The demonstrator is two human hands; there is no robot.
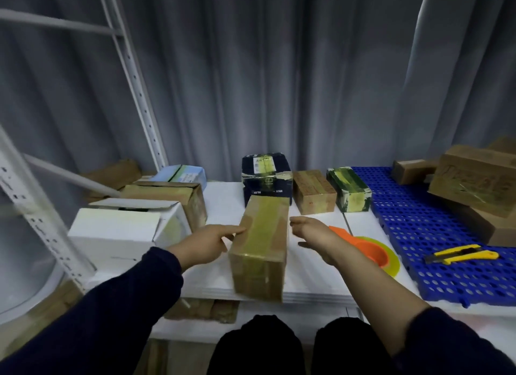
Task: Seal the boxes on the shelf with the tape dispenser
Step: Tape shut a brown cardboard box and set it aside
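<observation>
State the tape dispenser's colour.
The tape dispenser is orange, shown in the head view.

At near centre of the shelf (220,196), lengthwise: long box (262,246), left hand (206,246) touching its left side, right hand (315,235) just right. Left of it, open box (125,229); behind, row of three boxes (314,192). To the right, tape dispenser (372,252), then grid mat (405,229) bearing utility knife (460,256).

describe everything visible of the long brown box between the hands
The brown cardboard box is long and narrow, closed, with yellowish tape down its top and near end. It lies flat on the white shelf, near end at the front edge, far end by a dark box. Fingers of the left hand touch its left top edge; the right hand is close beside it.
</observation>
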